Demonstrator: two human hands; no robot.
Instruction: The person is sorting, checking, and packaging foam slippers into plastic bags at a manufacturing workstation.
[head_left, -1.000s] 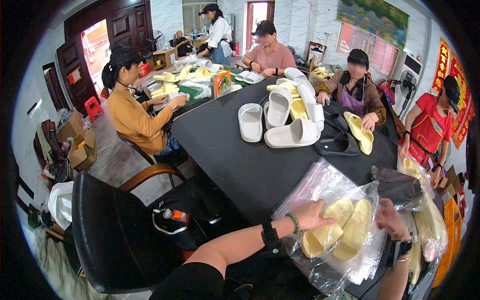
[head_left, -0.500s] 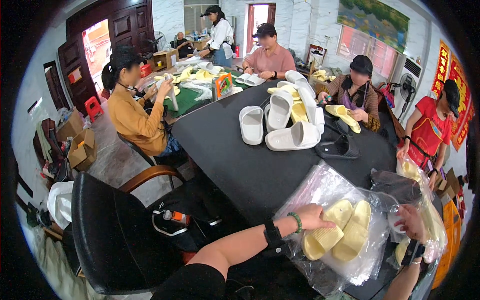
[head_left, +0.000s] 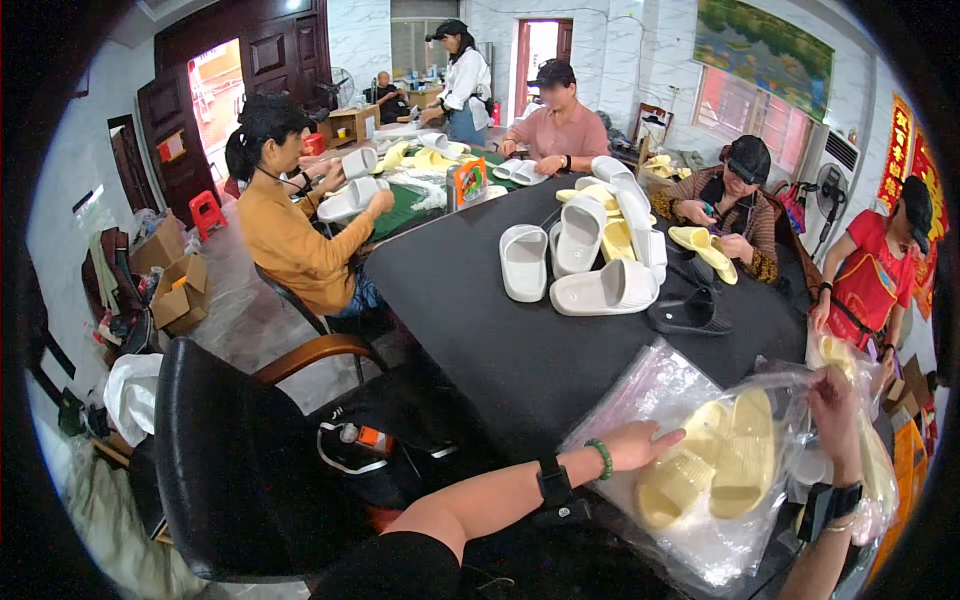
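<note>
A pair of pale yellow slippers (head_left: 742, 452) lies near the table's right front corner, with a clear plastic bag (head_left: 790, 400) over them. Beneath them is a stack of flat clear bags (head_left: 665, 385). My left hand (head_left: 640, 446) rests at the left edge of the slippers, its fingers stretched out over the plastic and holding nothing. Held up on the right, my right hand (head_left: 834, 400) pinches the bag's edge; its fingertips are partly blurred. To its right are more bagged yellow slippers (head_left: 868, 430).
Grey slippers (head_left: 605, 288), some yellow ones and a black slipper (head_left: 690, 312) stand on the black table (head_left: 470, 300). A black chair (head_left: 230, 460) is at my left. Several people work around; one at the right cuts at yellow slippers (head_left: 705, 250).
My right hand has risen, drawing the bag over the slippers. My left hand has let go of the slipper and moved slightly left of it. The view has shifted a little.
</note>
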